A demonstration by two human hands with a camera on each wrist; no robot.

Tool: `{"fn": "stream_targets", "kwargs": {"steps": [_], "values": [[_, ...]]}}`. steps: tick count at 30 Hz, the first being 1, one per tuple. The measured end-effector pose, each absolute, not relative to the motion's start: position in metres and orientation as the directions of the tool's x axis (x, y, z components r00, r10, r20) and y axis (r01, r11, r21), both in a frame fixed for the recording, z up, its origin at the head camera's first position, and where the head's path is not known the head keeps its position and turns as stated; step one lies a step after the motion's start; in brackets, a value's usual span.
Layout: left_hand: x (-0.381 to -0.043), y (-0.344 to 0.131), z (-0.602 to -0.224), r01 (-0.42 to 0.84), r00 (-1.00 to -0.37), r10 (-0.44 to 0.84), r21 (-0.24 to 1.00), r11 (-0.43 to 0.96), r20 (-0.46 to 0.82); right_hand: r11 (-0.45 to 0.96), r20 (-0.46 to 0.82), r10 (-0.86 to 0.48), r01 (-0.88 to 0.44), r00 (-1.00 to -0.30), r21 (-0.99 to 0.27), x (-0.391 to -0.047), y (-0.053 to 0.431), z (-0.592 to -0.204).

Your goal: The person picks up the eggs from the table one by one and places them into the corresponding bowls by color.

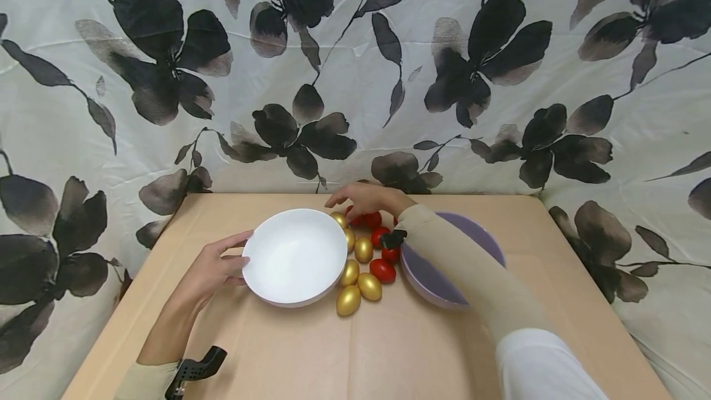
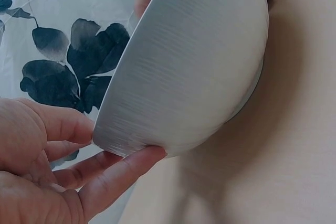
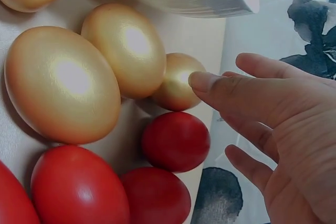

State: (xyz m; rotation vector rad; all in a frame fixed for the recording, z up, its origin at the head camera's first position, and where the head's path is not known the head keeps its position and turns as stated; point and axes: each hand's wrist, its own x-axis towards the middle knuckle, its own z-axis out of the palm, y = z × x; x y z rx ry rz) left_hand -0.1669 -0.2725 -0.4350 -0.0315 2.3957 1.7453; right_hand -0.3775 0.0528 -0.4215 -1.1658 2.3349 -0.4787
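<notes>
Gripping: the left hand (image 1: 218, 265) pinches the rim of the white bowl (image 1: 302, 258) at its 9 o'clock, one digit pressed along the outer wall.
Reaching: the right hand (image 1: 366, 198) is over the far eggs, at about 1 o'clock from the white bowl, fingers loosely spread and grasping nothing; in its wrist view a fingertip overlaps the farthest gold egg (image 3: 177, 83), though I cannot tell whether they touch.
White bowl: upright on the bench (image 1: 300, 350), slightly toward 9 o'clock of the middle.
Gold eggs: a loose band (image 1: 363, 249) just beside the white bowl, from its 1 o'clock to its 4 o'clock.
Red eggs: bunched (image 1: 382, 271) on the gold ones' 3 o'clock side, some partly under the right hand.
Purple bowl: at 3 o'clock from the eggs (image 1: 430, 270), partly hidden by the right sleeve (image 1: 472, 270).
Backdrop: floral cloth (image 1: 389, 110) hangs at 12 o'clock, beyond the bench.
</notes>
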Motion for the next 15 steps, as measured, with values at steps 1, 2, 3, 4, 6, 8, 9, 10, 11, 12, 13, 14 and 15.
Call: {"fn": "stream_targets", "kwargs": {"steps": [1, 2, 3, 4, 6, 8, 9, 10, 11, 12, 13, 14, 15], "values": [[-0.167, -0.272, -0.435, -0.122, -0.984, 0.084, 0.941, 0.315, -0.156, 0.577, -0.268, -0.812, -0.642, -0.519, -0.504, -0.377, 0.052, -0.422], [-0.167, -0.272, -0.435, -0.122, -0.984, 0.085, 0.940, 0.320, -0.156, 0.579, -0.275, -0.811, -0.639, -0.517, -0.506, -0.377, 0.051, -0.423], [-0.167, -0.272, -0.435, -0.126, -0.984, 0.080, 0.938, 0.324, -0.160, 0.583, -0.280, -0.809, -0.639, -0.517, -0.502, -0.377, 0.050, -0.424], [-0.167, -0.272, -0.436, -0.131, -0.984, 0.076, 0.936, 0.328, -0.164, 0.588, -0.286, -0.805, -0.637, -0.519, -0.498, -0.377, 0.050, -0.425], [-0.166, -0.271, -0.436, -0.135, -0.983, 0.073, 0.934, 0.332, -0.168, 0.599, -0.299, -0.798, -0.631, -0.524, -0.493, -0.377, 0.049, -0.428], [-0.166, -0.271, -0.436, -0.135, -0.983, 0.072, 0.934, 0.332, -0.168, 0.607, -0.309, -0.792, -0.624, -0.526, -0.492, -0.377, 0.048, -0.432], [-0.166, -0.271, -0.437, -0.139, -0.983, 0.067, 0.933, 0.331, -0.170, 0.611, -0.313, -0.789, -0.620, -0.529, -0.492, -0.378, 0.047, -0.433], [-0.166, -0.272, -0.437, -0.138, -0.983, 0.068, 0.933, 0.333, -0.169, 0.614, -0.317, -0.786, -0.613, -0.530, -0.497, -0.378, 0.047, -0.435], [-0.167, -0.272, -0.437, -0.135, -0.984, 0.069, 0.933, 0.333, -0.167, 0.616, -0.320, -0.785, -0.608, -0.531, -0.501, -0.379, 0.046, -0.436], [-0.167, -0.272, -0.437, -0.133, -0.984, 0.070, 0.933, 0.336, -0.166, 0.617, -0.322, -0.784, -0.604, -0.531, -0.505, -0.379, 0.046, -0.437], [-0.167, -0.273, -0.436, -0.135, -0.984, 0.067, 0.932, 0.338, -0.167, 0.618, -0.325, -0.783, -0.601, -0.531, -0.508, -0.379, 0.045, -0.437], [-0.167, -0.273, -0.436, -0.135, -0.984, 0.068, 0.931, 0.339, -0.167, 0.618, -0.328, -0.783, -0.600, -0.529, -0.507, -0.380, 0.044, -0.438], [-0.167, -0.273, -0.435, -0.136, -0.984, 0.067, 0.931, 0.340, -0.168, 0.618, -0.332, -0.783, -0.596, -0.527, -0.512, -0.380, 0.043, -0.437]]}}
